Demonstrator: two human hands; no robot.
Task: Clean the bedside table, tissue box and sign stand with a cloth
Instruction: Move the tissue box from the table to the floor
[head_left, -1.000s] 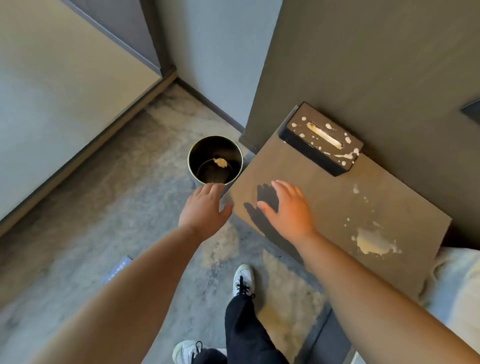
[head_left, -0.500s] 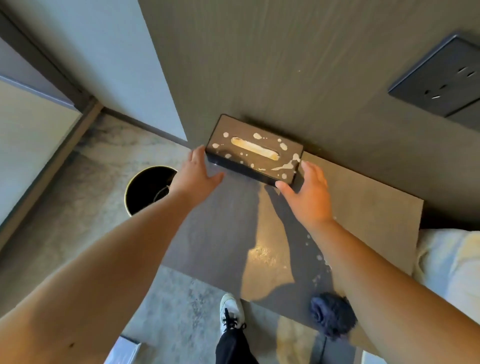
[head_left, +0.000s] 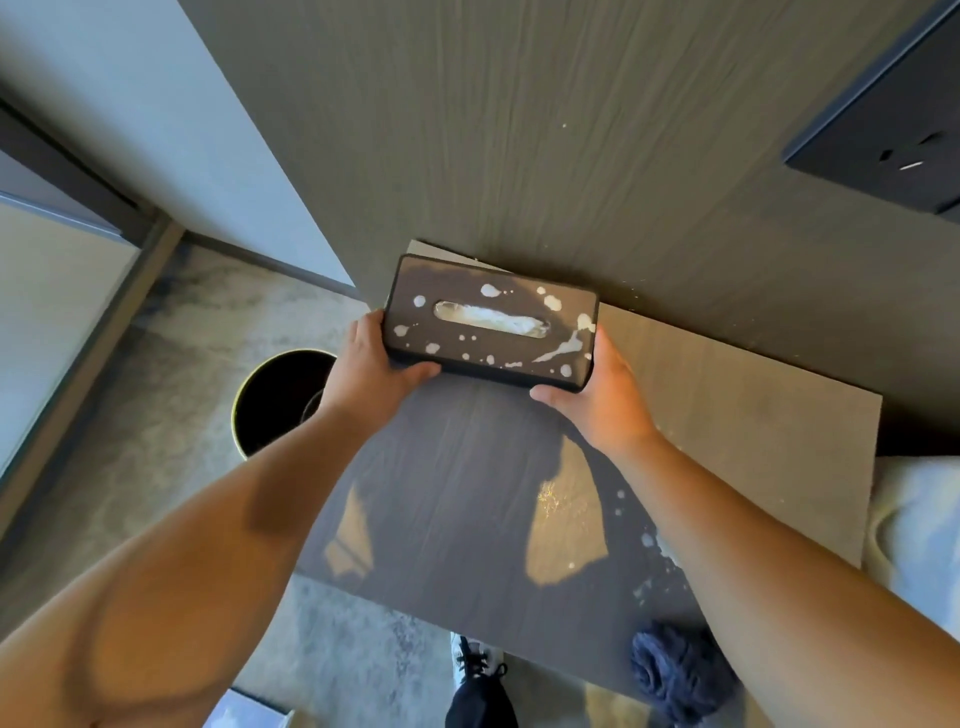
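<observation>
A dark tissue box (head_left: 488, 322), spattered with white blotches, is held above the back of the brown bedside table (head_left: 753, 415). My left hand (head_left: 371, 371) grips its left end and my right hand (head_left: 597, 397) grips its right end, thumbs along the near side. White tissue shows in the slot. A crumpled dark blue cloth (head_left: 675, 670) lies on the table's near right corner, partly behind my right forearm. White splatter (head_left: 647, 545) dots the table beside that arm. No sign stand is in view.
A round black bin (head_left: 275, 400) stands on the grey floor left of the table. The dark wood-grain wall panel (head_left: 571, 130) rises behind, with a black socket plate (head_left: 893, 145) at upper right. White bedding (head_left: 919, 530) touches the table's right edge. My shoe (head_left: 475, 665) is below.
Both hands went from hovering near the bin and table edge to the box's two ends and now grip it. The view has swung to the right and moved closer.
</observation>
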